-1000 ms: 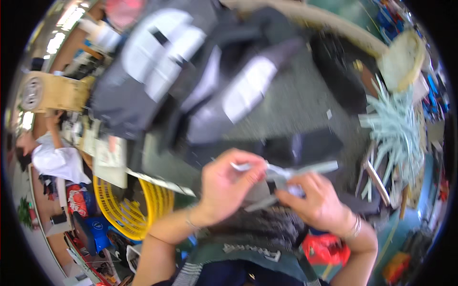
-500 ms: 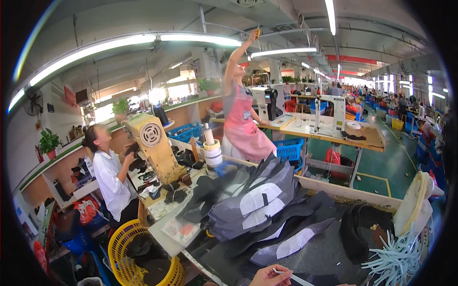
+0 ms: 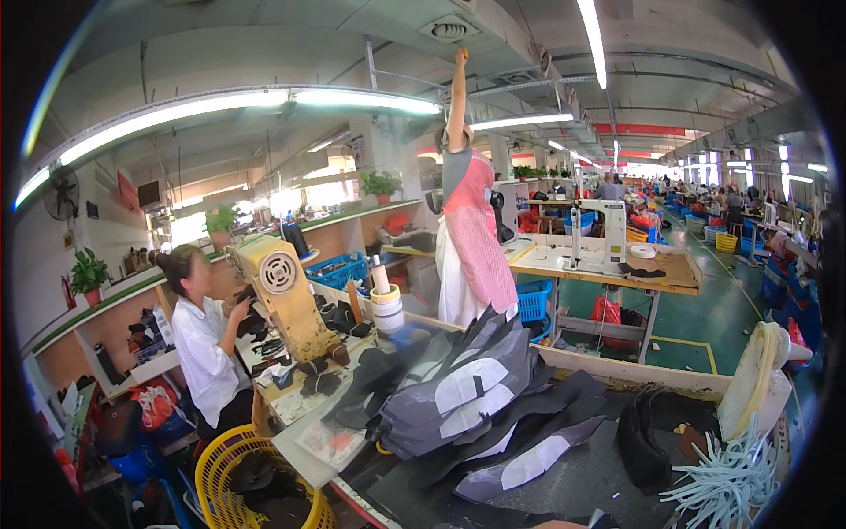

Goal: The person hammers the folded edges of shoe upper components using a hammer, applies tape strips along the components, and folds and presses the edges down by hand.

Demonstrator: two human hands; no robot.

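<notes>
Only a sliver of what seems to be my left hand (image 3: 555, 525) shows at the bottom edge; its fingers are cut off. A narrow pale strip end (image 3: 597, 517) sticks up beside it. My right hand is out of the picture. Just beyond, a dark grey cut piece with a pale patch (image 3: 533, 462) lies on the dark worktop (image 3: 608, 458). Behind it rises a fanned stack of similar cut pieces (image 3: 454, 401). Curved black pieces (image 3: 648, 436) lie to the right, near a bunch of light blue strips (image 3: 727, 485).
A yellow basket (image 3: 211, 480) with dark pieces stands at lower left. Beyond it, a person in white (image 3: 207, 353) sits by a yellow machine (image 3: 282, 286). An aproned person (image 3: 480, 229) reaches toward the ceiling. A sewing machine (image 3: 604, 234) stands behind; a round cream part (image 3: 753, 379) rises at right.
The hand that held a white strip has dropped almost out of view. The aproned person has turned and straightened, arm reaching higher. The seated person's head has lowered, and my view has shifted slightly.
</notes>
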